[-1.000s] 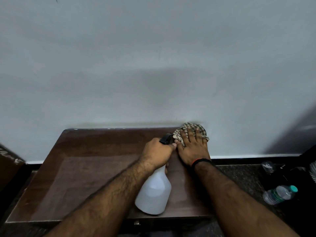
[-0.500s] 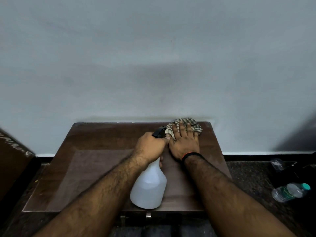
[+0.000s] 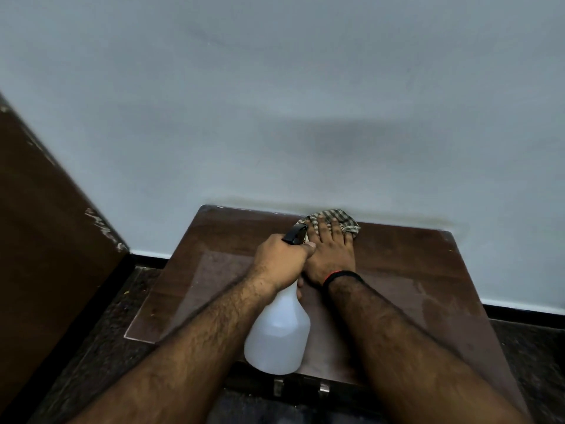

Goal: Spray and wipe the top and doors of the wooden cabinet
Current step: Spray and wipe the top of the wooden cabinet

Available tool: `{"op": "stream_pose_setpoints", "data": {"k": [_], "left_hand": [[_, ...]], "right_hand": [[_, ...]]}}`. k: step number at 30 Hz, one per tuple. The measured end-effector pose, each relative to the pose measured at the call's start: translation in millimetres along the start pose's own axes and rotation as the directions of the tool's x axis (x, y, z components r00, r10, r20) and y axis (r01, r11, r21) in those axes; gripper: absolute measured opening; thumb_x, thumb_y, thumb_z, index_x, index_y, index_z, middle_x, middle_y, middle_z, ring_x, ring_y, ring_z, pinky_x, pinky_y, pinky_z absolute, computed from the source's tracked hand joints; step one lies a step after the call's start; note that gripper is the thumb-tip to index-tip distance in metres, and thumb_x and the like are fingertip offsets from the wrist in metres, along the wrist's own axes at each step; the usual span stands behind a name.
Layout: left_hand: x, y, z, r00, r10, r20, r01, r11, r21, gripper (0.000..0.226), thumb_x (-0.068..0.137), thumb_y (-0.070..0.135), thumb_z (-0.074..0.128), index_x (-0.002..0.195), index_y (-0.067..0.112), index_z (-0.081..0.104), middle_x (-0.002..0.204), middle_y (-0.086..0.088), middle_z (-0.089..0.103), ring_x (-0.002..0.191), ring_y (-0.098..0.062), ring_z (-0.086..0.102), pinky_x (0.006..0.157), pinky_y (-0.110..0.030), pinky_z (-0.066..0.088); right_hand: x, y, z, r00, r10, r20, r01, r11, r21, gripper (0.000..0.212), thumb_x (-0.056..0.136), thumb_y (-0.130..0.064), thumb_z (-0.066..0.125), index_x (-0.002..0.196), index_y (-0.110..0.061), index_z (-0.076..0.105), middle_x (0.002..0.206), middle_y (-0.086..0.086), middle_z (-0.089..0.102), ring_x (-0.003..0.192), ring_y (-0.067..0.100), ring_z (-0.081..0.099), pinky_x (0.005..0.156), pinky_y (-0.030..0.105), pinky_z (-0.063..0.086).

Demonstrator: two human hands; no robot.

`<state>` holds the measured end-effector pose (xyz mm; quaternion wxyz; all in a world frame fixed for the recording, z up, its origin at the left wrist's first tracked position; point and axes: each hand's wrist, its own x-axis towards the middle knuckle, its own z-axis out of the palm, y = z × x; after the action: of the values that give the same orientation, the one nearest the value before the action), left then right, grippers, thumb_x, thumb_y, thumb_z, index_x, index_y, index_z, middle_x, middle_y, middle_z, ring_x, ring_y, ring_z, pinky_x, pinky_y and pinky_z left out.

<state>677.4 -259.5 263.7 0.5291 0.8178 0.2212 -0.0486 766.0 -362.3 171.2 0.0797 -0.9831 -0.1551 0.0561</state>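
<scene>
1. Cabinet top (image 3: 406, 270) is mid-wipe: right hand (image 3: 331, 255) presses flat on checked cloth (image 3: 342, 220) at its back edge.
2. Left hand (image 3: 282, 260) grips spray bottle (image 3: 276, 335).
3. Next, probably sweep unwiped areas; doors unseen.

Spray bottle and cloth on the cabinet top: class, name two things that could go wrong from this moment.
1. The left hand grips the spray bottle with its black nozzle close to the right hand; a squeeze might wet the hand.
2. The checked cloth lies at the cabinet top's back edge against the wall; wiping could smear it.
</scene>
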Motion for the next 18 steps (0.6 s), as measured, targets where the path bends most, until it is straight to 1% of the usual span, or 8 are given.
{"op": "stream_pose_setpoints", "data": {"k": [2, 5, 9, 12, 14, 16, 18], "left_hand": [[0, -7, -16, 1.0, -0.007, -0.017, 0.007, 1.0, -0.012, 0.03, 0.08, 0.04, 0.071, 0.069, 0.012, 0.073, 0.064, -0.011, 0.073, 0.057, -0.031, 0.067, 0.076, -0.052, 0.066], [0, -8, -33, 0.999, -0.037, -0.009, 0.037, 0.999, -0.029, 0.029, 0.09, 0.034, 0.071, 0.076, 0.008, 0.074, 0.055, -0.015, 0.069, 0.043, -0.029, 0.063, 0.067, -0.047, 0.064], [0, -14, -63, 0.996, -0.044, -0.073, 0.041, 0.998, -0.049, 0.027, 0.094, 0.034, 0.068, 0.087, 0.009, 0.076, 0.054, -0.014, 0.068, 0.042, -0.031, 0.063, 0.054, -0.033, 0.058], [0, -22, -79, 0.992, -0.043, -0.115, 0.035, 0.997, -0.069, 0.027, 0.093, 0.034, 0.069, 0.089, 0.008, 0.077, 0.051, -0.008, 0.067, 0.038, -0.026, 0.062, 0.058, -0.034, 0.059], [2, -29, -87, 0.988, -0.035, -0.15, 0.024, 0.997, -0.069, 0.027, 0.091, 0.033, 0.071, 0.089, 0.007, 0.078, 0.047, -0.003, 0.065, 0.037, -0.023, 0.062, 0.056, -0.033, 0.058], [4, -36, -93, 0.986, -0.028, -0.165, 0.016, 0.997, -0.077, 0.023, 0.088, 0.033, 0.071, 0.085, 0.011, 0.078, 0.049, -0.003, 0.067, 0.039, -0.024, 0.062, 0.061, -0.039, 0.061], [6, -44, -100, 0.981, -0.018, -0.193, 0.002, 0.997, -0.082, 0.022, 0.083, 0.036, 0.071, 0.087, 0.015, 0.076, 0.057, -0.004, 0.07, 0.044, -0.025, 0.064, 0.069, -0.045, 0.063]], "right_hand": [[5, -21, 1, 0.999, -0.05, 0.02, 0.05, 0.999, -0.019, 0.073, 0.097, -0.053, 0.033, 0.16, -0.029, 0.007, 0.169, -0.001, -0.006, 0.155, 0.027, -0.007, 0.123, 0.052, 0.0], [11, -41, 1, 0.997, -0.078, 0.02, 0.079, 0.997, -0.023, 0.071, 0.098, -0.05, 0.033, 0.161, -0.028, 0.009, 0.169, 0.0, -0.005, 0.155, 0.027, -0.006, 0.123, 0.052, 0.001], [23, -80, 6, 0.987, -0.156, 0.037, 0.157, 0.988, -0.006, 0.069, 0.099, -0.049, 0.03, 0.161, -0.027, 0.009, 0.169, 0.0, -0.003, 0.155, 0.027, -0.004, 0.124, 0.052, 0.001], [31, -103, 7, 0.978, -0.203, 0.048, 0.205, 0.979, -0.026, 0.067, 0.1, -0.046, 0.03, 0.161, -0.026, 0.01, 0.169, 0.0, -0.002, 0.155, 0.027, -0.005, 0.124, 0.052, 0.002], [36, -118, 8, 0.972, -0.228, 0.057, 0.231, 0.972, -0.049, 0.065, 0.101, -0.044, 0.03, 0.161, -0.024, 0.013, 0.169, 0.001, -0.001, 0.155, 0.027, -0.006, 0.124, 0.051, 0.001], [40, -132, 8, 0.965, -0.252, 0.072, 0.257, 0.964, -0.067, 0.065, 0.101, -0.042, 0.031, 0.161, -0.023, 0.012, 0.169, 0.002, 0.0, 0.155, 0.028, -0.005, 0.124, 0.051, 0.0], [45, -145, 11, 0.956, -0.282, 0.083, 0.288, 0.954, -0.084, 0.067, 0.101, -0.042, 0.035, 0.161, -0.023, 0.012, 0.169, 0.003, 0.0, 0.155, 0.028, -0.007, 0.124, 0.05, 0.0]]}}
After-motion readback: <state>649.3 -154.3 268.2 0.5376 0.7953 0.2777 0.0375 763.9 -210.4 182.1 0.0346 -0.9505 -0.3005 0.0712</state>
